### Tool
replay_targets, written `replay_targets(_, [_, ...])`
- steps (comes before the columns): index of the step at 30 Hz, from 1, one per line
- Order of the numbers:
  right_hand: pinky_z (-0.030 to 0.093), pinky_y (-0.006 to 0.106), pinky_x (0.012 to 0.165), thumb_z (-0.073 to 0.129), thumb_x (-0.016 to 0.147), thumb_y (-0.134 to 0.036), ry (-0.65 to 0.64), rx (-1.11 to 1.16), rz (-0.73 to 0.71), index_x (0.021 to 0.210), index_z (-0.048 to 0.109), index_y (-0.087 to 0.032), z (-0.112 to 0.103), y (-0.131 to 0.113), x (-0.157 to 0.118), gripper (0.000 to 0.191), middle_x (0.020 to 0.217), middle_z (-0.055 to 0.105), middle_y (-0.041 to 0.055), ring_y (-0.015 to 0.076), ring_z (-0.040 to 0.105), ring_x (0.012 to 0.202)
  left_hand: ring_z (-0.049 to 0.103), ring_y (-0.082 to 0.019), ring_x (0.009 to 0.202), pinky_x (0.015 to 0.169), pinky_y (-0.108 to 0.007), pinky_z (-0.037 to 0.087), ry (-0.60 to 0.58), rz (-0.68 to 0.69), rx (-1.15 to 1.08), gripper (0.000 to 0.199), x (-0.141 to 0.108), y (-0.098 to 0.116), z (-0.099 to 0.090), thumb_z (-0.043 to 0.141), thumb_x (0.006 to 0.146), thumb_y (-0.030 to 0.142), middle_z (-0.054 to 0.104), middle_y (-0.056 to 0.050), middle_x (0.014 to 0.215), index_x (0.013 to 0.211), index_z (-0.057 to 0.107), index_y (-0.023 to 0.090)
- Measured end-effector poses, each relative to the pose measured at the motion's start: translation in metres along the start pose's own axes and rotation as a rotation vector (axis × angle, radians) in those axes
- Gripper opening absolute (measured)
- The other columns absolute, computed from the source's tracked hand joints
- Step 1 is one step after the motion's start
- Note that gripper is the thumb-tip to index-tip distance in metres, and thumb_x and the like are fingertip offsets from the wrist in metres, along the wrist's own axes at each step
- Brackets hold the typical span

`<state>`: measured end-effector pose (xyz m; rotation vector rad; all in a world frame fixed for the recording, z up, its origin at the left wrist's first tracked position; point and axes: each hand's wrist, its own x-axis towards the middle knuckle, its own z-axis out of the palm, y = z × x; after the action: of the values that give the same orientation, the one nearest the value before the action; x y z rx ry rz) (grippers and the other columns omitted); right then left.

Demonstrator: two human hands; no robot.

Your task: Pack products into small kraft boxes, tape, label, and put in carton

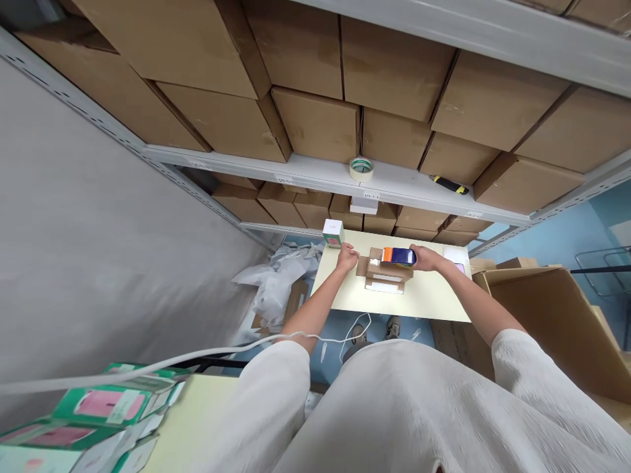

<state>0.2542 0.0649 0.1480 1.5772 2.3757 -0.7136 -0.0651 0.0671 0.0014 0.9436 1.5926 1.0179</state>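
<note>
My right hand [424, 257] grips the right end of a dark blue, orange-ended block [400, 255], perhaps a small box; its exact kind is unclear. It is over a small brown carton [387, 272] with flaps spread out and white labels on them. To the carton's left, my left hand [348, 257] is near a side flap, its fingers partly curled and apart, with nothing visible in them. Just behind that hand stands a white and green box [334, 233]. All of this is on a pale yellow table [345, 299].
Shelves of brown cartons [315, 125] rise behind the table, with a tape roll [361, 169] and a yellow-black cutter [449, 185] on one ledge. A large carton [557, 315] stands right. Plastic wrap [280, 282] lies left; a white cable [236, 349] crosses low. Green packages [106, 402] lie lower left.
</note>
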Motion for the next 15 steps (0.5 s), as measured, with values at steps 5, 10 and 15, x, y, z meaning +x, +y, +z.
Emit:
replay_targets(5, [0.04, 0.028, 0.064, 0.079, 0.085, -0.043, -0.019, -0.033, 0.014, 0.113, 0.056, -0.024, 0.001, -0.004, 0.008, 0.04, 0.111, 0.076, 0.0097, 0.0241, 0.068, 0.089, 0.066, -0.017, 0.078, 0.088, -0.034, 0.05, 0.0, -0.088, -0.01, 0.045, 0.0, -0.01, 0.002, 0.071, 0.071, 0.001, 0.063, 0.008, 0.072, 0.094, 0.043, 0.028])
replay_targets(10, [0.041, 0.028, 0.065, 0.078, 0.087, -0.046, 0.01, -0.048, 0.021, 0.115, 0.057, -0.024, 0.005, -0.002, 0.01, 0.041, 0.113, 0.076, 0.0096, 0.0245, 0.068, 0.092, 0.068, -0.018, 0.084, 0.09, -0.032, 0.048, 0.013, -0.083, -0.006, 0.043, 0.002, -0.02, 0.007, 0.068, 0.071, 0.001, 0.065, 0.007, 0.072, 0.098, 0.046, 0.027])
replay_targets(15, [0.042, 0.028, 0.066, 0.077, 0.088, -0.046, 0.006, -0.058, 0.027, 0.115, 0.058, -0.025, 0.004, -0.005, 0.011, 0.039, 0.113, 0.076, 0.0087, 0.024, 0.069, 0.093, 0.07, -0.021, 0.089, 0.09, -0.033, 0.049, 0.004, -0.098, -0.002, 0.042, 0.006, -0.029, 0.012, 0.068, 0.069, 0.005, 0.065, 0.005, 0.073, 0.1, 0.05, 0.027])
